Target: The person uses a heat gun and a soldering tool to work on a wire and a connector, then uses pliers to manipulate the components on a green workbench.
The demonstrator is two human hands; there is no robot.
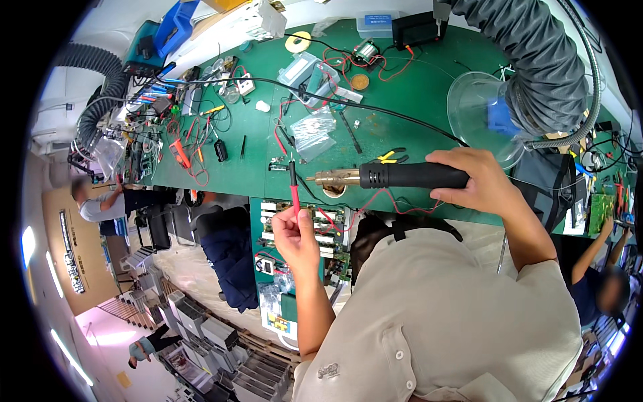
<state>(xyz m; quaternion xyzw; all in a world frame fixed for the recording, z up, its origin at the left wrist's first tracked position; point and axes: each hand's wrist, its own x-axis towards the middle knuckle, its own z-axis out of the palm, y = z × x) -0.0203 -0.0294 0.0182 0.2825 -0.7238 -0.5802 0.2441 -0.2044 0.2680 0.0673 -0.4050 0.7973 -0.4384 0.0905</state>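
Note:
My left hand [297, 242] is closed round a red test probe [295, 193], its dark end pointing away from me over the green bench top. The fingers of my right hand [479, 179] wrap the black handle of a hot air gun [412, 175]. The gun lies level, and its metal nozzle [337, 177] points left toward the probe, with a small gap between them. Beneath the nozzle stands a small round cup [334, 191], partly hidden. A small dark electronic part [278, 166] lies just left of the probe's tip.
Yellow-handled pliers [391, 158] lie beyond the gun, near a clear plastic bag [312, 134]. A black cable [375, 112] crosses the bench. A fume hood [479, 114] on a ribbed duct hangs at right. Circuit boards [332, 234] sit near my lap. Other people work at both sides.

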